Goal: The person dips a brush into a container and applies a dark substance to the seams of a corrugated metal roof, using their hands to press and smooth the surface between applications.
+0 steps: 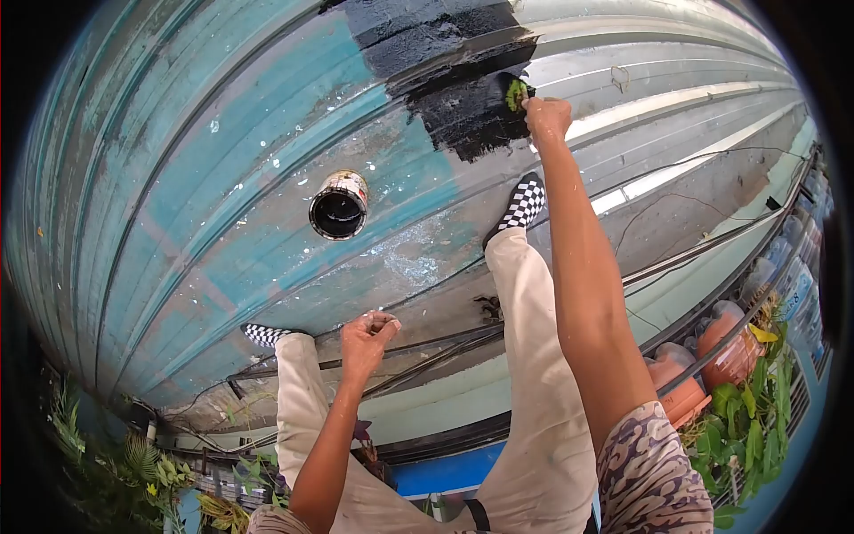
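My right hand [547,117] is closed around the handle of a paintbrush [516,94] with a green part showing. Its bristles cannot be told apart from the wet black paint [463,111] beneath them. That paint covers a broad patch of the corrugated metal roof [294,142]. My left hand [366,343] hangs over the roof near my left knee, fingers curled in, with nothing visible in them. Ahead of it, a paint can [351,182] stands open on the roof, with black paint inside.
My checkered shoes [520,209] stand on the sloping ridged sheets. Dark cables [436,351] run along the roof's lower edge. Beyond that edge are orange pots [725,334], clear plastic bottles [801,303] and green plants [743,427]. Bare grey sheeting [658,76] lies at the right.
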`<state>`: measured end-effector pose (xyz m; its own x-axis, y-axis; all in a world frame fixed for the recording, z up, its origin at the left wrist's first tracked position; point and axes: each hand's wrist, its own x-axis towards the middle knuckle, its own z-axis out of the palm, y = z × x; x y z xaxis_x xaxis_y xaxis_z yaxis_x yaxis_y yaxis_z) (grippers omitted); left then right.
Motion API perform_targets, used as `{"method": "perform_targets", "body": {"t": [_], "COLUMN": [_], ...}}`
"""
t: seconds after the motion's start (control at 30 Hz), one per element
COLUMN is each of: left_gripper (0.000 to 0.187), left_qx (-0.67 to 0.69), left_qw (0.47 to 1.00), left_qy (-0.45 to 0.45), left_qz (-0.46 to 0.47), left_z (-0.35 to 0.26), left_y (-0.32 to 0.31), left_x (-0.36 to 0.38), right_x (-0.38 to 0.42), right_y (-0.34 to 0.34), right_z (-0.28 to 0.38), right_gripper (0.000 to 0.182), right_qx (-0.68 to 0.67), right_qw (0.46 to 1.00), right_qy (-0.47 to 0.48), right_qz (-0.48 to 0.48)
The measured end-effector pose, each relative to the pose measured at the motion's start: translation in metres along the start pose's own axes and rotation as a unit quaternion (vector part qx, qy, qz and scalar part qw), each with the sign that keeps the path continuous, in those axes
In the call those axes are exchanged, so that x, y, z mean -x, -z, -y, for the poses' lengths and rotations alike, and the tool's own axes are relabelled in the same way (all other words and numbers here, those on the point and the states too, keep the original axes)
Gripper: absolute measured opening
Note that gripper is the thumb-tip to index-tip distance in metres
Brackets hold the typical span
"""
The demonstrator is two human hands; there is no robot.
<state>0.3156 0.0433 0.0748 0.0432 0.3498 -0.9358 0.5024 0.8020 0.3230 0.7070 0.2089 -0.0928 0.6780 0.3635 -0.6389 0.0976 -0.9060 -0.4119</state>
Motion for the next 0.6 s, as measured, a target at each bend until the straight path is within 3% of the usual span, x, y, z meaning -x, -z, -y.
{"method": "perform_targets", "body": {"t": [0.07, 0.1, 0.17, 0.2, 0.23, 0.27, 0.3, 0.33, 0.37, 0.43, 0.47, 0.5, 0.57, 0.6], "left_gripper": [0.007, 0.007, 0.006, 0.006, 0.006, 0.008, 0.008, 0.01, 0.012, 0.015, 0.014, 0.014, 0.013, 0.013], "left_qx": [0.067, 0.065, 0.068, 0.07, 0.104, 0.137, 0.139, 0.148, 0.157, 0.162, 0.126, 0.089, 0.039, -0.01], "left_qw": [0.997, 0.998, 0.996, 0.995, 0.99, 0.984, 0.984, 0.982, 0.979, 0.979, 0.988, 0.994, 0.999, 0.998], "left_qy": [0.025, 0.025, 0.063, 0.063, 0.088, 0.113, 0.11, 0.116, 0.124, 0.118, 0.079, 0.041, -0.016, -0.07], "left_qz": [0.009, 0.009, 0.016, 0.016, 0.02, 0.026, 0.028, 0.034, 0.04, 0.047, 0.048, 0.049, 0.025, -0.001], "left_z": [0.023, 0.036, 0.062, 0.067, 0.071, 0.073, 0.074, 0.075, 0.078, 0.084, 0.082, 0.079, 0.069, 0.062], "left_y": [0.026, 0.036, 0.048, 0.047, 0.047, 0.046, 0.043, 0.039, 0.036, 0.028, 0.024, 0.022, 0.018, 0.017], "left_x": [0.02, 0.03, 0.047, 0.053, 0.058, 0.06, 0.059, 0.057, 0.056, 0.044, 0.038, 0.031, 0.013, 0.004], "right_x": [0.009, 0.027, 0.074, 0.086, 0.076, 0.062, 0.05, 0.042, 0.008, -0.04, -0.021, 0.003, 0.04, 0.059], "right_y": [-0.006, -0.03, -0.069, -0.084, -0.083, -0.072, -0.056, -0.032, -0.026, -0.001, 0.001, -0.004, -0.047, -0.071], "right_z": [0.005, 0.006, 0.011, 0.002, 0.0, 0.003, 0.01, 0.02, -0.003, -0.026, -0.007, 0.009, 0.009, 0.007], "right_gripper": [0.019, 0.021, 0.021, 0.017, 0.017, 0.014, 0.012, 0.01, 0.009, 0.006, 0.008, 0.011, 0.019, 0.021], "right_qx": [0.172, 0.184, 0.184, 0.22, 0.221, 0.097, -0.035, -0.109, -0.1, -0.182, -0.027, 0.13, 0.21, 0.235], "right_qw": [0.966, 0.95, 0.966, 0.944, 0.943, 0.983, 0.951, 0.955, 0.984, 0.978, 0.997, 0.976, 0.94, 0.942], "right_qy": [0.096, 0.17, 0.181, 0.247, 0.247, 0.069, -0.109, -0.162, -0.1, -0.092, -0.029, 0.035, 0.187, 0.195], "right_qz": [-0.167, -0.186, -0.031, -0.017, -0.018, 0.139, 0.286, 0.223, 0.112, 0.036, -0.068, -0.169, -0.195, -0.139]}}
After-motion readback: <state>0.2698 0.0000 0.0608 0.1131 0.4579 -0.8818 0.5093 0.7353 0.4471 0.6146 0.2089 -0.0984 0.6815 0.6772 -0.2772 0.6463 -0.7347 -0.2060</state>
